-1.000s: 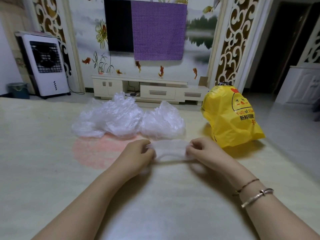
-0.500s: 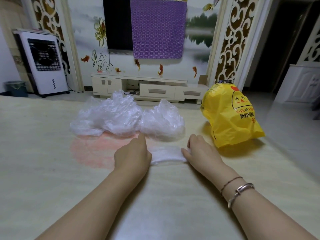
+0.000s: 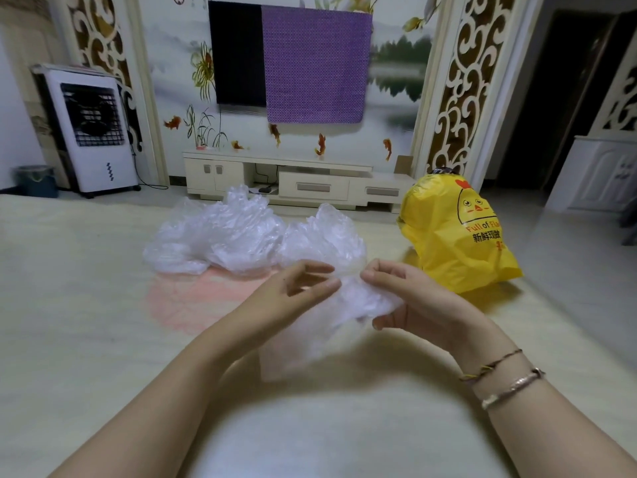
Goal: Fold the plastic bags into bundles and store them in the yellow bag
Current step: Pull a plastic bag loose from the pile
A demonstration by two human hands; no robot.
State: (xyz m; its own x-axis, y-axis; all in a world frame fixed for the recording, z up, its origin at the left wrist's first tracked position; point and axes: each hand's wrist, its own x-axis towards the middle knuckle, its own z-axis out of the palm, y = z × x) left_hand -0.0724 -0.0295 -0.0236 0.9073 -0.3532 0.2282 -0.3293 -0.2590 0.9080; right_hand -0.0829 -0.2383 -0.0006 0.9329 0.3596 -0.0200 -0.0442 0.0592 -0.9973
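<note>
A clear plastic bag (image 3: 331, 326) hangs loosely above the table between my hands. My right hand (image 3: 410, 301) grips its bunched upper end, fingers curled round the plastic. My left hand (image 3: 296, 291) is beside it, its fingertips at the bag's top edge, fingers spread and only lightly bent. A heap of crumpled clear plastic bags (image 3: 255, 236) lies behind my hands. The yellow bag (image 3: 458, 236) with a chick print stands at the right, just beyond my right hand.
The work surface is a pale table (image 3: 86, 322) with a pink round print (image 3: 196, 298) under the heap. Beyond it stand a TV cabinet (image 3: 296, 181), a white air cooler (image 3: 93, 132) and a small bin (image 3: 36, 181) at the left.
The bag lay flat and pressed on the table under both hands half a second ago. Now both hands are raised and the bag hangs unfolded, gathered in my right hand.
</note>
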